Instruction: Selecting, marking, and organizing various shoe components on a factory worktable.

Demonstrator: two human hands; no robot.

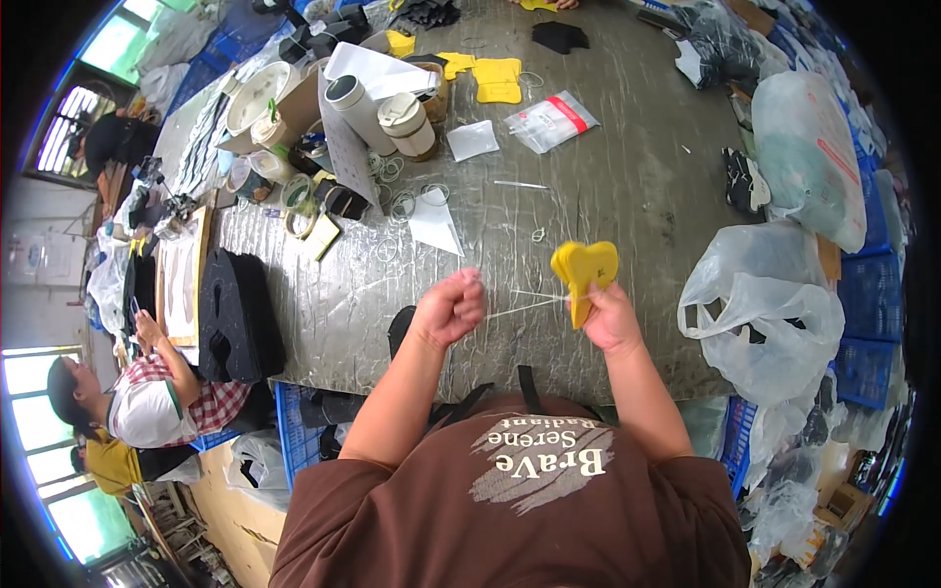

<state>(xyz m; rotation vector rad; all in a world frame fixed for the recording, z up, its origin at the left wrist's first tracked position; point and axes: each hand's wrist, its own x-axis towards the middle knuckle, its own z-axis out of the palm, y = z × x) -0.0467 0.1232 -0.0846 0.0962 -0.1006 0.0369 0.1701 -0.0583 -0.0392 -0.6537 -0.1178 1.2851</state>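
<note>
My right hand [612, 318] grips a small stack of yellow cut pieces [588, 265] with rounded lobes, held upright just above the table. A pale rubber band [527, 308] runs from the stack toward my left hand, stretched into two thin strands. My left hand [453, 307] is closed like a fist and pulls the band's other end; the fingers hide where it is caught. Beyond the stack, a small loose band [538, 235] lies on the grey table [608, 196]. A white paper piece [436, 223] and several more bands lie farther left.
A tumbler [358, 113], a lidded cup [407, 125] and tubs crowd the far left. Yellow pieces [498, 80] and a clear packet [552, 122] lie at the back. Plastic bags [765, 304] line the right edge. On the left, a co-worker [157, 402] sits beside black sheets [240, 314].
</note>
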